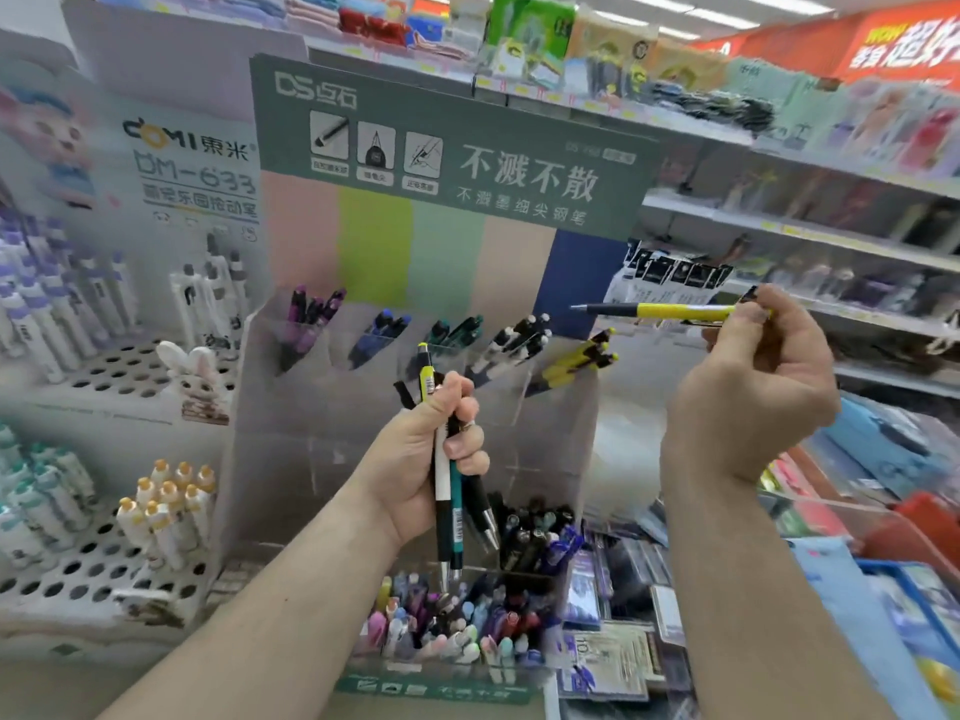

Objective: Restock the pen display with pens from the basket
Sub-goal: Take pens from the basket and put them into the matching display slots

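Nearest, low in the view, a clear tub of mixed pens [447, 623] with pastel caps sits at the foot of the display, with a darker clutch of pens [535, 537] just behind it. Whether either is the basket named in the task cannot be told; a red basket-like edge [930, 517] shows at the far right.

Just above, the left hand [436, 459] has its fingers [467, 449] curled tight round a bundle of pens [447, 491], tips pointing down, among them a white-and-black one, a teal one and a yellow-topped one. Holding them as a reserve probably frees the other hand to sort one at a time.

Higher and to the right, the right hand [753, 376] pinches a single yellow pen [670, 311] by its back end between thumb and fingertips, the pen lying level with its tip pointing left toward the display. That hold seems meant for aiming it into a slot.

Beyond, the pen display [415, 444] carries a row of clear pockets sorted by colour: purple, blue, teal, white-and-black, and the yellow pocket [582, 361] at the right, which already holds a few. Judging by colour, that pocket is where the held pen belongs.

Behind stand the green header card [452, 148] and blurred store shelves [831, 241].
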A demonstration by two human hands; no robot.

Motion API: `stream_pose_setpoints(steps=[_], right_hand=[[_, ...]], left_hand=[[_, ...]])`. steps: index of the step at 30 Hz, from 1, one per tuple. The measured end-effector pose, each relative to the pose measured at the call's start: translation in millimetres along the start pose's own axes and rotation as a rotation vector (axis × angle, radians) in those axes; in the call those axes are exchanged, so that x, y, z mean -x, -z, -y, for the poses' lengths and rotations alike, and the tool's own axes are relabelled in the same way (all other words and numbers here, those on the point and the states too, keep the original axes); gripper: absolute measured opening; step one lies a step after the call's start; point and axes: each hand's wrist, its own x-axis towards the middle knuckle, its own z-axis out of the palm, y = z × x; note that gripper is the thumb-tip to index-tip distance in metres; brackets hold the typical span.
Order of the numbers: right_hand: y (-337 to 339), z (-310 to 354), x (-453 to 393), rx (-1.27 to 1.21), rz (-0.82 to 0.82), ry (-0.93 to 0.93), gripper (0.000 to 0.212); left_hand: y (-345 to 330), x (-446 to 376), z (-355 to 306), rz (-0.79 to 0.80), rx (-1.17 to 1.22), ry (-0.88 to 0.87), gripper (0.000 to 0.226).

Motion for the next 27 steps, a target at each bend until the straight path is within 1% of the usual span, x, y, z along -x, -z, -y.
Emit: stream_pose_setpoints(steps=[1,3,8,12,17,20,23,25,27], right_hand=[[-1,-5,-5,0.045,0.003,0.036,0.023],[-3,-15,-8,0.132,0.063,0.081,0.026],[-18,-34,3,0.350,0.403,0.178,0.023],[-26,-39,11,0.537,0.615,0.133,0.018],[-26,-36,3,0.684,0.676,0.118,0.021],[-29,-32,1,0.692,0.735,0.120,0.021],[-36,-29,2,0.681,0.834,0.117,0.019],[-40,-27,3,0.749,0.882,0.127,0.021],[-41,-25,3,0.817,0.891,0.146,0.023]], left_hand=[[-1,-1,0,-0.003,0.000,-0.005,0.042],[-3,-2,0,0.001,0.001,-0.015,0.042],[-3,0,-3,0.004,-0.021,-0.033,0.045],[-1,5,-5,-0.003,-0.034,-0.040,0.046],[-1,10,-8,-0.020,-0.064,-0.041,0.044],[-2,14,-9,-0.045,-0.107,-0.036,0.032],[-3,18,-8,-0.036,-0.119,-0.033,0.021],[-4,20,-8,-0.054,-0.125,-0.028,0.015],[-6,22,-9,-0.074,-0.132,-0.020,0.017]])
